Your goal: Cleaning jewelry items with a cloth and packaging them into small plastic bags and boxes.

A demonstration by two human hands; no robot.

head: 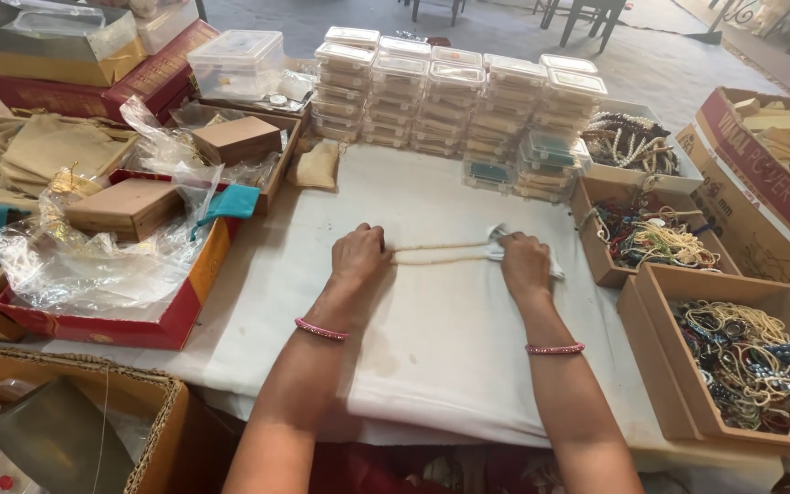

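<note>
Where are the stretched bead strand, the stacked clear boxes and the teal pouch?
bead strand (439, 249), head view, middle of the strand
stacked clear boxes (454, 96), head view, front stack
teal pouch (231, 202), head view, pouch body

Work table under a white cloth

The table (432, 366) is covered by a white cloth; a cream bead strand (439, 252) lies stretched across its middle. Behind the strand stand stacked clear plastic boxes (454, 96), with a small beige pouch (317, 166) to their left. Right of the strand sit open cardboard boxes of beaded jewellery (747, 361); left of it rests a red tray (139, 320) holding crumpled plastic.
</note>
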